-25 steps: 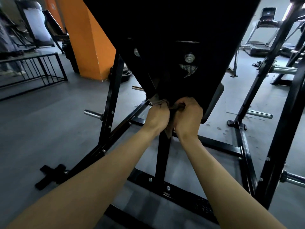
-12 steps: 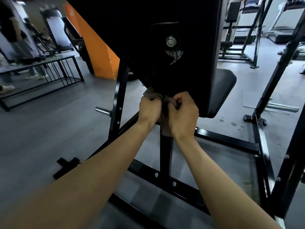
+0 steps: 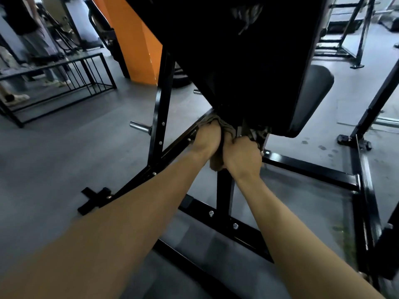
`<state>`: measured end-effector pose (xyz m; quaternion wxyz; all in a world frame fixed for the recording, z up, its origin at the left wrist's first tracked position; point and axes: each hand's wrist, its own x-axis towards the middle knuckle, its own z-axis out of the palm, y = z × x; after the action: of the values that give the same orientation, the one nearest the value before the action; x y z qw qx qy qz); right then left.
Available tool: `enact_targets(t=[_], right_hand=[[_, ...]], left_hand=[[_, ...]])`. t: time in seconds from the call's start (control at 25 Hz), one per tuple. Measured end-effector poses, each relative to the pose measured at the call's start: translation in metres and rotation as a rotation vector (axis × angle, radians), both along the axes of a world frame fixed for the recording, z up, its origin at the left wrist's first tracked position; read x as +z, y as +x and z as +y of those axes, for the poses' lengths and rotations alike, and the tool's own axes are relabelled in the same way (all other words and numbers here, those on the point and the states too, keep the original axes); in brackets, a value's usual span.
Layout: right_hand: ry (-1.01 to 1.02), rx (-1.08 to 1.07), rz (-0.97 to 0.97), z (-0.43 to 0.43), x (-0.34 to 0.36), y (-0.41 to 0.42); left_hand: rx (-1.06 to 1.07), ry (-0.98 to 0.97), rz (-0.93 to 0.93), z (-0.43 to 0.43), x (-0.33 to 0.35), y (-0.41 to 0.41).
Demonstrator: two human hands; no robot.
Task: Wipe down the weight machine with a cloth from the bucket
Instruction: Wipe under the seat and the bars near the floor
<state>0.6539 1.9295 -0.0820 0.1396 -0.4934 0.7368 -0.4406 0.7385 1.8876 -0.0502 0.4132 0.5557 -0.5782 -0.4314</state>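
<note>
A crumpled brownish-grey cloth (image 3: pixel 216 162) is being pressed against the low edge of a big slanted black pad (image 3: pixel 237 61), at the middle of the scene, where that pad is meeting the central black post (image 3: pixel 224 190) of the black steel-framed weight machine (image 3: pixel 162 104). Both hands are clamped on it, side by side and touching. The left hand (image 3: pixel 207 139) is gripping the bunched upper part, fingers curled out of sight over the fabric. The right hand (image 3: pixel 241 156) is gripping the part just to the right, knuckles facing the camera. A loose tail of the fabric is hanging down between the two wrists, and another fold is showing past the right hand, under the pad.

A rounded black seat cushion (image 3: pixel 311 98) is jutting out to the right of the pad. A short chrome peg (image 3: pixel 140 126) is sticking out leftward from the machine's upright. The post is standing on a bolted black base bar (image 3: pixel 222 221) lying on the grey floor (image 3: pixel 54 158). At the far left, an orange pillar (image 3: pixel 138 39) is rising behind the machine, a low black wire rack (image 3: pixel 64 76) is sitting on the floor, and a blurred person (image 3: pixel 32 29) is standing beyond it.
</note>
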Motion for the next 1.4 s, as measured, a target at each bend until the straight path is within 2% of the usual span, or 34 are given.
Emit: enact_targets(t=[0.16,0.32,0.56,0.68,0.88,1.04,1.16,1.28,1.4], right_hand=[[-0.009,-0.066,0.109,0.007,-0.039,0.006],[-0.004,-0.122,0.255,0.016,-0.081,-0.005],[-0.052,-0.172,0.354,0.017,-0.135,0.005],[0.082,-0.202,0.368,0.029,-0.164,0.015],[0.278,-0.195,0.339,0.033,-0.172,0.033],[0.392,-0.211,0.337,0.023,-0.176,0.047],[0.438,-0.239,0.264,0.024,-0.196,0.056],[0.534,-0.239,0.194,0.018,-0.216,0.068],[0.615,-0.161,0.074,0.002,-0.232,0.082]], left_hand=[[-0.005,0.141,0.16,-0.009,-0.056,0.006],[-0.081,0.14,0.26,-0.012,-0.089,0.005],[-0.186,0.219,0.374,-0.032,-0.152,0.003],[-0.22,0.232,0.391,-0.037,-0.192,0.004],[-0.289,0.209,0.438,-0.032,-0.211,0.009],[-0.401,0.147,0.312,-0.027,-0.229,0.026],[-0.46,0.204,0.178,-0.029,-0.245,0.034],[-0.5,0.298,-0.087,-0.039,-0.27,0.047],[-0.62,0.279,-0.285,-0.06,-0.283,0.067]])
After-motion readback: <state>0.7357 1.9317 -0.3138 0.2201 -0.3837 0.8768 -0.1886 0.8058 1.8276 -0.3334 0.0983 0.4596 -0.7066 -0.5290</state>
